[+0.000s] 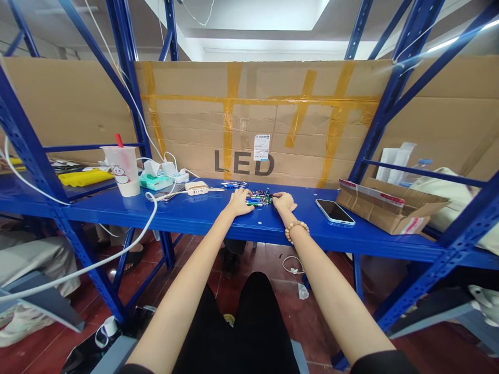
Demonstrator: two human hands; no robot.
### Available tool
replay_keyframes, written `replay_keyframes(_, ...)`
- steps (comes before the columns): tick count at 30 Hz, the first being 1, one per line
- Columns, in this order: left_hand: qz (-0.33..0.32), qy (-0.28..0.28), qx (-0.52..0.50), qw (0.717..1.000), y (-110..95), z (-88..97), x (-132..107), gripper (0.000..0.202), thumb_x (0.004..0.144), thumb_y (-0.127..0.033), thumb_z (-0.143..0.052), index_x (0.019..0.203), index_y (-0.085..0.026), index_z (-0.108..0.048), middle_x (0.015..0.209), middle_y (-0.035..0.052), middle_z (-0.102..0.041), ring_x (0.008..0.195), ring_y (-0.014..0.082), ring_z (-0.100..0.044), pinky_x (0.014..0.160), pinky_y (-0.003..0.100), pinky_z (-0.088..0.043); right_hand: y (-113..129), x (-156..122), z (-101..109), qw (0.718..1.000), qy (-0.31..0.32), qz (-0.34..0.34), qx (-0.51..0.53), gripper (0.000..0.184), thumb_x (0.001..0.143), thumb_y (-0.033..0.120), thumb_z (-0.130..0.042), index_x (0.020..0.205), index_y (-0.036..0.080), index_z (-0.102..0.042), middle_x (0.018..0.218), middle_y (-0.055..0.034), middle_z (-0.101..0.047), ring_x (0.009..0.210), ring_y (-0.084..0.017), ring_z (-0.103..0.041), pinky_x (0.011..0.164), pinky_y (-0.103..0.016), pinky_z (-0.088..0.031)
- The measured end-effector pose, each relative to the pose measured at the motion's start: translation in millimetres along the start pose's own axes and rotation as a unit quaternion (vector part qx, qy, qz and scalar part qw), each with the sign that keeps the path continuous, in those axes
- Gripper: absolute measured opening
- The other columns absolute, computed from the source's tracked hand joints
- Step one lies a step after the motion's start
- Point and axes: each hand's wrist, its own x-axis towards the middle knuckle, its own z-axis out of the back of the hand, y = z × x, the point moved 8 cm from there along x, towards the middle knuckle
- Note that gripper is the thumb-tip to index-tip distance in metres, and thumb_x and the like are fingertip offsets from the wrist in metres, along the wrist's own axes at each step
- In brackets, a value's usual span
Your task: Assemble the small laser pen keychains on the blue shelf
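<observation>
fingers [242, 194] touching heap of small parts [259, 198]

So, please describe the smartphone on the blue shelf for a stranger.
On the blue steel shelf, below the cardboard printed LED, look right of the person's right hand. A smartphone with pale blue edges lies flat, dark screen up, between that hand and the open cardboard box.
</observation>
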Motion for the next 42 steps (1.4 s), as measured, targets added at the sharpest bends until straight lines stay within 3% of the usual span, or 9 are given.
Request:
replay_keyframes(6, 0.004, -0.024, -0.009, 1.0, -2.1, 7.0, -0.4, 0.021, 0.074, -0.027, -0.053, 0.094, -0.02, -0.051, 0.108, 0.0067, -0.05, 0.111, 0.0246, -0.042, 0.096, 0.041, -0.032, 16.5, -14.2, 7.9, 0.995, -0.02, 0.045, -0.089, 0.028, 0.087, 0.03, -0.052, 0.112, 0.016, -0.053, 0.12, -0.0087, -0.05, 0.104, -0.022, -0.051, 0.086, -0.043, -0.045)
replay_keyframes(14, 0.01, -0.043, -0.009, 0.999, -2.3, 10.8, -1.0, 0.014, 0.076, -0.025, -0.05, 0.09, -0.02, -0.053, 0.105, 0.0056, -0.052, 0.107, 0.0235, -0.044, 0.094, 0.04, -0.034, 31.3, -21.0, -3.8, 0.984, 0.006, 0.05, -0.172, 0.031, 0.088, 0.03, -0.052, 0.114, 0.013, -0.052, 0.112, -0.0088, -0.054, 0.095, -0.019, -0.057, 0.08, -0.039, -0.049)
replay_keyframes(24, 0.023, -0.046, 0.008, 0.999, -1.2, 12.6, -1.6, 0.014, 0.078, -0.022, -0.049, 0.091, -0.019, -0.055, 0.102, 0.0064, -0.055, 0.104, 0.023, -0.046, 0.091, 0.038, -0.036, 45.8, -27.4, -4.9, 0.974, 0.044, 0.128, -0.184, 0.026, 0.089, 0.03, -0.051, 0.109, 0.014, -0.054, 0.109, -0.0078, -0.057, 0.092, -0.018, -0.057, 0.079, -0.037, -0.049)
replay_keyframes(32, 0.058, -0.06, 0.019, 0.996, 3.7, 15.0, -2.7, 0.013, 0.082, -0.022, -0.051, 0.092, -0.014, -0.056, 0.102, 0.0053, -0.056, 0.103, 0.0208, -0.048, 0.09, 0.039, -0.036, 55.0, -32.1, 4.6, 0.971, 0.014, 0.176, -0.162, 0.023, 0.09, 0.031, -0.046, 0.104, 0.015, -0.056, 0.106, -0.0063, -0.057, 0.095, -0.018, -0.055, 0.08, -0.036, -0.046)
replay_keyframes(36, 0.128, -0.098, 0.025, 0.987, 15.3, 23.8, -5.7, 0.014, 0.083, -0.02, -0.047, 0.092, -0.014, -0.056, 0.105, 0.0086, -0.055, 0.107, 0.0227, -0.046, 0.092, 0.04, -0.034, 53.4, -33.4, 11.5, 0.974, -0.02, 0.157, -0.164, 0.026, 0.092, 0.027, -0.037, 0.108, 0.016, -0.055, 0.114, -0.0106, -0.054, 0.107, -0.021, -0.047, 0.086, -0.034, -0.038)
replay_keyframes(40, 0.192, -0.123, 0.025, 0.973, 27.4, 29.8, -9.2, 0.017, 0.085, -0.023, -0.047, 0.095, -0.012, -0.056, 0.107, 0.0093, -0.055, 0.108, 0.0229, -0.047, 0.092, 0.041, -0.035, 39.1, -31.2, 12.7, 0.979, -0.037, 0.083, -0.183, 0.037, 0.091, 0.034, -0.038, 0.115, 0.008, -0.05, 0.118, -0.0197, -0.049, 0.109, -0.031, -0.045, 0.089, -0.045, -0.033)
replay_keyframes(42, 0.205, -0.125, 0.025, 0.971, 29.9, 30.2, -9.8, 0.019, 0.086, -0.026, -0.049, 0.096, -0.012, -0.057, 0.108, 0.0081, -0.056, 0.107, 0.0222, -0.048, 0.092, 0.042, -0.036, 32.8, -29.4, 9.7, 0.979, -0.026, 0.057, -0.194, 0.039, 0.09, 0.038, -0.041, 0.112, 0.009, -0.052, 0.116, -0.0175, -0.051, 0.108, -0.029, -0.047, 0.089, -0.047, -0.035)
